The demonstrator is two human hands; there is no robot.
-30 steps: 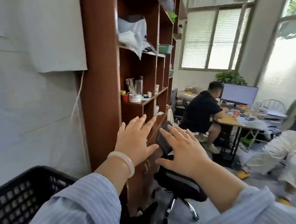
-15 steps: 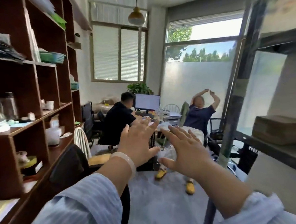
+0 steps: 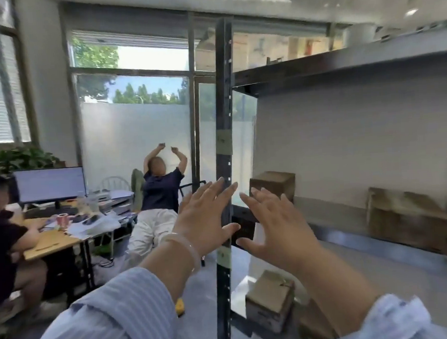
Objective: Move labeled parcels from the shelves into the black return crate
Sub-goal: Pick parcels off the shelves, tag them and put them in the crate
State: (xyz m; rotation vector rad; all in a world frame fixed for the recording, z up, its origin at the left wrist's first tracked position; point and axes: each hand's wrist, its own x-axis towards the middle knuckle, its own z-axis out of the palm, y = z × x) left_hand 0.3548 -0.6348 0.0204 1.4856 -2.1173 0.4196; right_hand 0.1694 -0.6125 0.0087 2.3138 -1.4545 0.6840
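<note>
Looks out over two bare hands toward a dark metal shelf rack on the right side of an office. Shows the left hand and the right hand raised side by side, backs toward the camera, fingers straight and spread, apart from each other by a narrow gap at the thumbs. Holds nothing in either hand and touches nothing. Wears a pale bangle on the left wrist and light blue striped sleeves on both forearms. Places the rack's upright post just behind the left fingertips, running from top to bottom of the view. Finds the parcels on the rack: a small brown box at the back left corner of the middle shelf, just beyond the right fingertips; a larger brown box farther right on the same shelf, blurred, well apart from the first; and a third box on the shelf below, under the right wrist, top flaps closed. Cannot tell about labels on any box, given the blur. Takes in, on the left, a wooden surface with a monitor, papers and a pink roll, one seated person in a black shirt at it, and another seated person in a navy shirt leaning back with both arms stretched overhead, in front of frosted glass windows.
</note>
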